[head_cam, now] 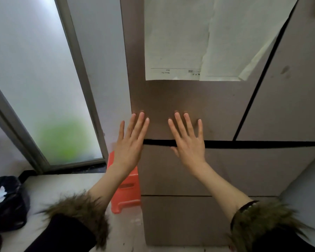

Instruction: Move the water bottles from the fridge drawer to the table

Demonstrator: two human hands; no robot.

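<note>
A tall grey-brown fridge (198, 99) fills the middle and right of the head view, all its doors and drawers closed. Its upper drawer front (244, 170) lies below a dark horizontal gap, and a lower drawer front (180, 220) sits beneath it. My left hand (130, 140) and my right hand (187, 140) are both held out flat with fingers straight and spread, in front of the fridge at the height of the gap. Neither hand holds anything. No water bottles and no table are in view.
White paper sheets (180, 42) are stuck on the upper fridge door. An orange plastic stool (125, 190) stands on the floor left of the fridge. A frosted glass door (44, 79) is at the left, and a black rubbish bag (5, 202) at the lower left.
</note>
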